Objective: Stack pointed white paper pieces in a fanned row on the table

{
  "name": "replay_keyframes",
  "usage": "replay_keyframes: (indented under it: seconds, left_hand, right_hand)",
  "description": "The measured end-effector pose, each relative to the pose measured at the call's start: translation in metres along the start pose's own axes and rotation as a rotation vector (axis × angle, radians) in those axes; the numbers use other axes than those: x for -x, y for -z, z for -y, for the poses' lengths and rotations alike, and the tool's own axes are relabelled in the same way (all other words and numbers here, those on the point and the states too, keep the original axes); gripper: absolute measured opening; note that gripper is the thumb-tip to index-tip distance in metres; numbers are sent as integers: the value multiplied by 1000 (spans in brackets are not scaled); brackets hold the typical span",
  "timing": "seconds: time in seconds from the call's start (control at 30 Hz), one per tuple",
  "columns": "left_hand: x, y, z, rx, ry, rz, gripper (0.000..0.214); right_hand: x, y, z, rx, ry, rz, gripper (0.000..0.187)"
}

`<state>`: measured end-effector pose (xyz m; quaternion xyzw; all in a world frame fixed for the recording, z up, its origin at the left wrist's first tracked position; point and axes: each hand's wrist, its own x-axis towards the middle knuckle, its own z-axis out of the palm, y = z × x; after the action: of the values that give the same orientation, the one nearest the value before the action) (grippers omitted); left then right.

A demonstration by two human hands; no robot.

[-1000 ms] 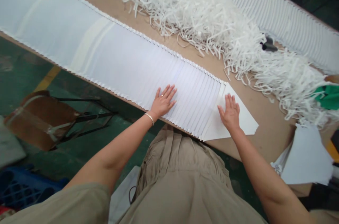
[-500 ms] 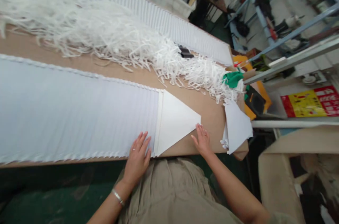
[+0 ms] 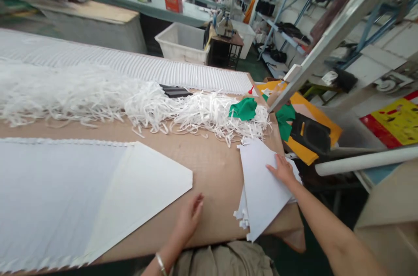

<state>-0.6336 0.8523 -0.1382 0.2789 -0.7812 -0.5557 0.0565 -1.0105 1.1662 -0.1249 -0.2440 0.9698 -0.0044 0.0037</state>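
My right hand lies open over the upper right edge of the loose stack of white sheets, thumb set apart from the fingers, and whether it has pinched any sheet I cannot tell. My left hand is loosely curled, with nothing visible in it, just beyond the slanting edge of the long white panel; blur hides whether it touches the brown tabletop. The stack sits at the right end of the table, its lowest corner down by the near edge, and the sheets are fanned, with small tabs jutting out at lower left. Because they lie so unevenly, I judge that a light touch matters: pressing hard could drag several sheets together or push the pile off that edge. A thumb-and-finger pinch on the top sheet alone, away from the tabs, should part it cleanly, and lifting rather than sliding should spare the tabs below from snagging. The panel's tapered end points toward the stack, well apart from it, so my left forearm is better held clear of its slanting edge. The heap of white strips and the green cloth lie beyond the stack; a low reach could catch strands.
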Motion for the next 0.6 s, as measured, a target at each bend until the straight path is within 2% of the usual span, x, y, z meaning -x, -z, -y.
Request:
replay_keyframes:
  seconds: [0.07,0.13,0.17,0.23,0.3,0.4,0.5,0.6]
  left_hand:
    - [-17,-74,-35,44,71,102,47]
    - [-33,-132,-71,-1,139,122,47]
    - [-40,-153,-88,-58,167,137,45]
    - [-53,-184,-119,-212,189,143,42]
    - [-64,-203,-145,-370,200,130,41]
    - [-78,-222,-170,-533,266,103,46]
    - [-91,-235,-182,-575,361,75,50]
    - [-100,-241,-183,-486,400,64,53]
  right_hand:
    - [-34,-3,-38,-20,-3,88,92]
    - [-58,-2,-59,-61,15,185,96]
    - [-67,0,-66,-79,29,225,96]
    - [-79,4,-72,-99,62,269,96]
    - [-84,8,-74,-104,81,286,97]
    - [-84,17,-75,-167,81,366,97]
    - [-84,30,-76,-271,99,451,90]
    - [-90,42,-77,-337,111,467,81]
